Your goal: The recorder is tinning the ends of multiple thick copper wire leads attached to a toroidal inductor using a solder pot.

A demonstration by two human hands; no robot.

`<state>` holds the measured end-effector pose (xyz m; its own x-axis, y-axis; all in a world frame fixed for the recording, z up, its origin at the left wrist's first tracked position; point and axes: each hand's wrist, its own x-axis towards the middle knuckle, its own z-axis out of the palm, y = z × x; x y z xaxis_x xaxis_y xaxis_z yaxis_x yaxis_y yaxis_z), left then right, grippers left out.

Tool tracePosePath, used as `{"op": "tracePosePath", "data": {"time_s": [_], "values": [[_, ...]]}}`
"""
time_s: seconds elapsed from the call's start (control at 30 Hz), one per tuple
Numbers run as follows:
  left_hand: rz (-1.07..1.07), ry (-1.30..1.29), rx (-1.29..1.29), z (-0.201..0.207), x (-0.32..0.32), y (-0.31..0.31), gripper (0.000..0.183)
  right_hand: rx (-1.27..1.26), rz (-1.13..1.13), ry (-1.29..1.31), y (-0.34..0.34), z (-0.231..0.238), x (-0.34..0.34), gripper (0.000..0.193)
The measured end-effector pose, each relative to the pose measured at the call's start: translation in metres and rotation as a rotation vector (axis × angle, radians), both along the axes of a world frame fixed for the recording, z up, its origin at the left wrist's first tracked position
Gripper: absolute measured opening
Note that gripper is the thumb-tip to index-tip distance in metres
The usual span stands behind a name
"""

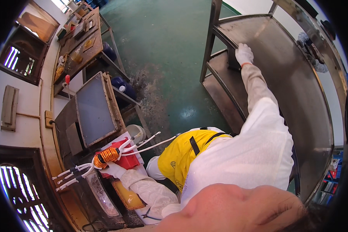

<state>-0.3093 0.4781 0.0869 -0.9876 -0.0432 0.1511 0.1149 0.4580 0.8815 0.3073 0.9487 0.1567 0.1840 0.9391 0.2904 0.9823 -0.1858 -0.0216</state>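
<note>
A ring-shaped copper wire coil (107, 155) with black bands and several white sleeved leads sits at my left hand (115, 170), which wears a white glove. The fingers are closed on its near side and partly hidden by it. Behind the coil is a red plastic bin (127, 159). My right arm reaches out to a metal shelf rack (266, 42), where my gloved right hand (244, 54) is closed at the front edge of the shelf. A dark flat piece (233, 60) shows just below that hand; what the fingers hold is hard to make out.
To the left stands a workbench with a grey-topped metal-framed box (94, 108). A white bucket (136, 132) and a blue drum (123, 88) are beside it. Pliers (147, 214) lie near my left forearm. A long cluttered table (92, 34) runs behind.
</note>
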Motion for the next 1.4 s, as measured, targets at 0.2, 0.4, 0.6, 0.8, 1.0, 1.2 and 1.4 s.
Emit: {"op": "tracePosePath", "data": {"time_s": [0.2, 0.4, 0.6, 0.8, 1.0, 1.2, 1.4], "values": [[-0.010, -0.037, 0.081, 0.013, 0.013, 0.017, 0.075, -0.004, 0.009, -0.018, 0.048, -0.013, -0.055, 0.024], [0.063, -0.071, 0.067, 0.009, 0.011, -0.004, 0.070, -0.143, 0.116, 0.026, 0.076, 0.007, -0.159, 0.028], [0.041, -0.028, 0.030, 0.007, 0.010, 0.000, 0.067, -0.182, 0.152, 0.113, 0.133, 0.009, -0.222, 0.029], [0.069, -0.150, -0.074, 0.050, 0.043, 0.018, 0.068, -0.138, 0.317, 0.122, 0.076, 0.006, -0.223, 0.024], [0.033, -0.138, 0.030, 0.040, 0.034, 0.018, 0.074, 0.026, 0.353, 0.018, -0.068, -0.007, -0.154, 0.021], [0.017, -0.100, 0.040, 0.028, 0.027, 0.016, 0.077, 0.086, 0.442, 0.028, -0.090, 0.005, -0.158, 0.010], [0.039, -0.164, 0.000, -0.009, -0.001, 0.004, 0.080, 0.066, 0.472, 0.037, -0.072, 0.008, -0.197, 0.015]]}}
